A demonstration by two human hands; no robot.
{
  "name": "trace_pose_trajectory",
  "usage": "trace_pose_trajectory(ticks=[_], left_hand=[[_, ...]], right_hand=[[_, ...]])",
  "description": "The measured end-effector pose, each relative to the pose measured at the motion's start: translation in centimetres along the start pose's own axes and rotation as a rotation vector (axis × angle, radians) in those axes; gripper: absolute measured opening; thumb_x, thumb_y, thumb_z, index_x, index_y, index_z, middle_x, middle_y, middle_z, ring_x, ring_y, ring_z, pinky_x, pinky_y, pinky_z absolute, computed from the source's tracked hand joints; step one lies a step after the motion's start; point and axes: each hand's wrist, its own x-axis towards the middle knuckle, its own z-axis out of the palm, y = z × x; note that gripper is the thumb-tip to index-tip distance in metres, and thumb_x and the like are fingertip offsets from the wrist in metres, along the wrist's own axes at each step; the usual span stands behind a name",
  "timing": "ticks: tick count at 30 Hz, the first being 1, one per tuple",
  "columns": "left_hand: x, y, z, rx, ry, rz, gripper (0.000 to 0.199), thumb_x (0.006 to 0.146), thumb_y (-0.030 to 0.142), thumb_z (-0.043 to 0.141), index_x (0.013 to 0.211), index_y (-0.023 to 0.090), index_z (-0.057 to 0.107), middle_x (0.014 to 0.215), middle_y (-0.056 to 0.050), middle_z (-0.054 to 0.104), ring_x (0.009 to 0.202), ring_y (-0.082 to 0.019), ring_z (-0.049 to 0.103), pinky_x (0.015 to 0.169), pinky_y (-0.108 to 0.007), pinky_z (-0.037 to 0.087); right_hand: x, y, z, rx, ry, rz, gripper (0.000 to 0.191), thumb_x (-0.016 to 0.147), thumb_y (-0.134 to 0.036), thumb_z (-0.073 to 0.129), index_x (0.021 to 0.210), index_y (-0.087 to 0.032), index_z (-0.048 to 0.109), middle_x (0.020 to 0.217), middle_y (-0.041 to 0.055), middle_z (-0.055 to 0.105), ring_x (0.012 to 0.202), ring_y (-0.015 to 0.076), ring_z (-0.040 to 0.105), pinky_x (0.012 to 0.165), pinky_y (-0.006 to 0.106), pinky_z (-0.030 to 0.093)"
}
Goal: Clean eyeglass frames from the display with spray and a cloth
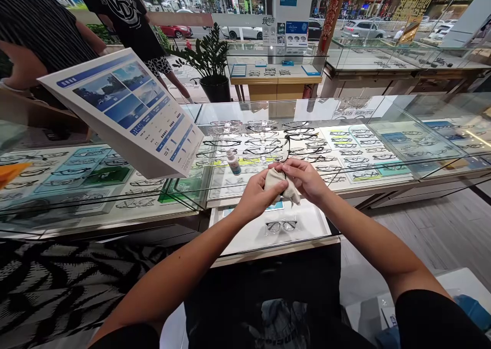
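Above the glass counter, my left hand (256, 194) is closed around a beige cloth (274, 179), thumb pressed on its front. A pair of glasses (287, 145) is partly wrapped in that cloth; only a dark temple pokes up, and the lenses are hidden. My right hand (305, 178) pinches the glasses at the cloth's right edge, the fingers of both hands nearly touching. Just left of my hands, a small white spray bottle (233, 163) stands upright on the counter. Below them, a second pair of glasses (281, 226) lies in a clear bag in a pulled-out white drawer (245, 241).
Rows of glasses fill the glass display counter (345, 157). On its left stands a large folded sign (130, 114). Beyond are a potted plant (213, 65) and another display case (276, 73). Two people stand at the upper left, one in a black shirt (118, 12).
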Motion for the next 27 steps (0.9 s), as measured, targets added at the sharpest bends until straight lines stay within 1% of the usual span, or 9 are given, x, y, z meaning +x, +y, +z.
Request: trace_pose_trajectory(ticks=[2,4,6,8,12,15,18,22,27], left_hand=[[0.1,0.0,0.2,0.003,0.064,0.030,0.058,0.078,0.065,0.091,0.101,0.014,0.075,0.081,-0.001,0.067,0.070,-0.014,0.056,0.066,-0.025,0.046],[0.3,0.1,0.4,-0.002,0.127,0.081,0.061,0.077,0.071,0.090,0.097,0.015,0.078,0.089,-0.004,0.072,0.078,-0.016,0.061,0.073,-0.027,0.050],[0.5,0.1,0.5,0.000,0.182,0.121,0.065,0.077,0.078,0.086,0.094,0.016,0.080,0.096,-0.007,0.075,0.087,-0.019,0.065,0.080,-0.029,0.053],[0.6,0.1,0.5,0.022,0.209,0.135,0.067,0.079,0.083,0.081,0.092,0.018,0.080,0.094,-0.007,0.076,0.091,-0.021,0.067,0.083,-0.031,0.054],[0.6,0.2,0.4,0.033,0.161,0.134,0.066,0.084,0.086,0.075,0.087,0.020,0.079,0.084,-0.006,0.074,0.093,-0.022,0.069,0.085,-0.031,0.053],[0.5,0.3,0.4,0.008,0.112,0.103,0.066,0.084,0.085,0.075,0.078,0.020,0.073,0.073,-0.003,0.069,0.076,-0.018,0.064,0.071,-0.029,0.050],[0.5,0.1,0.2,-0.022,0.119,0.075,0.068,0.084,0.086,0.074,0.073,0.019,0.067,0.064,-0.001,0.063,0.060,-0.015,0.055,0.059,-0.028,0.045],[0.9,-0.8,-0.4,-0.062,0.155,0.073,0.067,0.088,0.085,0.070,0.077,0.019,0.070,0.066,-0.002,0.065,0.061,-0.016,0.058,0.062,-0.029,0.050],[1.3,-1.6,-1.0,-0.060,0.214,0.087,0.062,0.091,0.080,0.072,0.085,0.018,0.075,0.079,-0.003,0.073,0.077,-0.018,0.066,0.076,-0.029,0.054]], right_hand=[[0.0,0.3,0.0,-0.066,-0.008,-0.039,0.029,0.078,-0.051,0.096,0.086,-0.026,0.087,0.102,0.0054,0.086,0.112,0.0259,0.075,0.109,0.040,0.055],[0.0,0.5,0.0,-0.113,-0.008,-0.074,0.028,0.081,-0.053,0.094,0.087,-0.026,0.087,0.101,0.0049,0.085,0.113,0.0258,0.075,0.111,0.040,0.054],[0.0,0.7,0.0,-0.124,-0.012,-0.094,0.030,0.081,-0.055,0.094,0.084,-0.026,0.085,0.098,0.0039,0.084,0.106,0.0243,0.075,0.109,0.039,0.054],[0.0,0.7,-0.1,-0.126,-0.006,-0.097,0.032,0.079,-0.056,0.095,0.083,-0.026,0.084,0.096,0.0028,0.083,0.099,0.0228,0.074,0.106,0.039,0.055],[0.0,0.5,-0.2,-0.143,0.033,-0.082,0.036,0.075,-0.058,0.097,0.084,-0.025,0.084,0.096,0.0038,0.083,0.100,0.0238,0.074,0.102,0.039,0.056],[0.0,-0.1,-0.3,-0.110,0.030,-0.062,0.034,0.075,-0.055,0.097,0.084,-0.025,0.083,0.101,0.0053,0.085,0.102,0.0241,0.075,0.103,0.040,0.057],[0.1,-0.9,-0.5,-0.063,0.061,-0.083,0.034,0.074,-0.054,0.098,0.084,-0.025,0.081,0.104,0.0053,0.086,0.104,0.0239,0.076,0.104,0.041,0.058],[0.1,-2.1,-1.3,-0.073,0.117,-0.174,0.033,0.077,-0.054,0.096,0.084,-0.027,0.079,0.108,0.0044,0.086,0.114,0.0236,0.076,0.105,0.038,0.058],[0.0,-3.1,-1.9,-0.070,0.124,-0.245,0.032,0.079,-0.054,0.095,0.084,-0.028,0.077,0.103,0.0022,0.085,0.113,0.0223,0.076,0.101,0.036,0.058]])
